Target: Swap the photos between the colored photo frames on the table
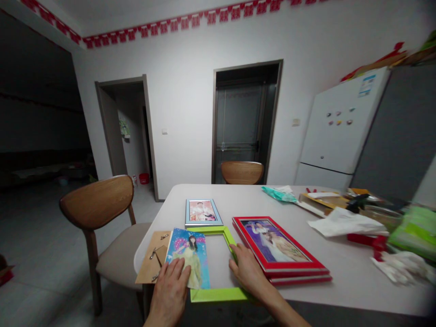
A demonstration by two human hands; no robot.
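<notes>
My left hand (172,284) lies flat on the lower part of a printed photo (200,254) of a person in a pale dress, its fingers stretched out. Partly under that photo is a brown backing board (155,245) with metal clips. My right hand (248,268) grips the right side of an empty lime-green picture frame (218,295), thumb toward the opening and fingers over the outer edge. The photo overlaps the frame's left side. Right of this hand lie stacked red picture frames (296,265), the top one holding a wedding photo. A blue-edged framed photo (203,212) lies just beyond the green frame.
On the white table's (238,195) right side are white tissue paper (347,222), a teal packet (279,194), a green plastic bag (415,234) and crumpled white cloth or paper (402,268). Wooden chairs stand at the left (98,204) and far side (242,172). A refrigerator (340,122) stands behind.
</notes>
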